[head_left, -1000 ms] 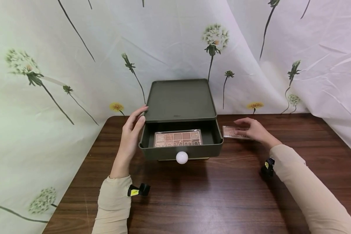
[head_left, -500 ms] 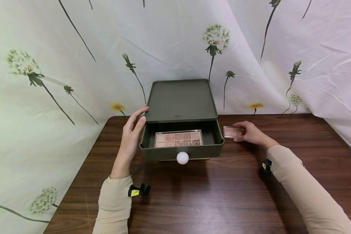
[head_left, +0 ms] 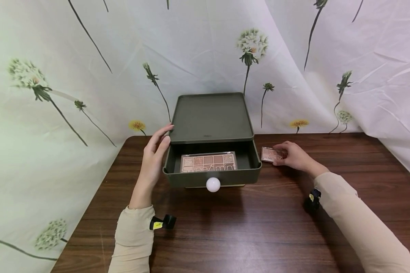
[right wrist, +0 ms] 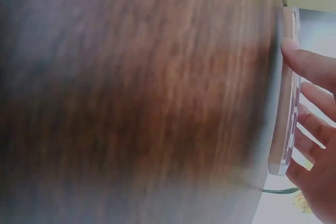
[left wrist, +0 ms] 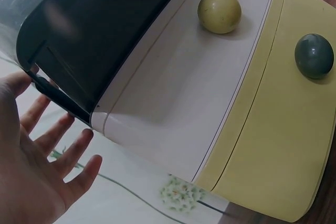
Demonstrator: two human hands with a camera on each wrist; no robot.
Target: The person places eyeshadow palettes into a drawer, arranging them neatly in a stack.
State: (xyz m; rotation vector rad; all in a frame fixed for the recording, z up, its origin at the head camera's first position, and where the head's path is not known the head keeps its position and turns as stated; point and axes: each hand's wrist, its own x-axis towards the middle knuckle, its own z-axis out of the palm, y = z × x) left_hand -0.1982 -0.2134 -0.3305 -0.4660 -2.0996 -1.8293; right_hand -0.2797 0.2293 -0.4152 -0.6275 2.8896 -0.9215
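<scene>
A drawer unit [head_left: 212, 117] stands at the far side of the table, its dark green top drawer [head_left: 184, 179] pulled out. Inside that drawer lies a flat eyeshadow palette [head_left: 208, 162] with a clear, lettered lid. My left hand [head_left: 152, 159] rests against the unit's left side, fingers extended, fingertips at the top edge. In the left wrist view the left hand [left wrist: 37, 177] has spread fingers beside the green drawer. Right of the unit, my right hand [head_left: 297, 157] pinches a second eyeshadow palette [head_left: 268, 154] by its long edges. The right wrist view shows the thumb on that palette's [right wrist: 286, 124] near edge.
Below the green drawer, the left wrist view shows a white drawer [left wrist: 163, 82] with a yellow knob [left wrist: 219, 12] and a yellow drawer [left wrist: 273, 145] with a green knob [left wrist: 314, 56]. Brown wooden table [head_left: 205, 242] reaches a flower-printed cloth [head_left: 208, 49] behind the unit.
My right hand has come down from above the second palette to a pinch on it, thumb now at the near edge. The left hand and the drawer unit have stayed in place.
</scene>
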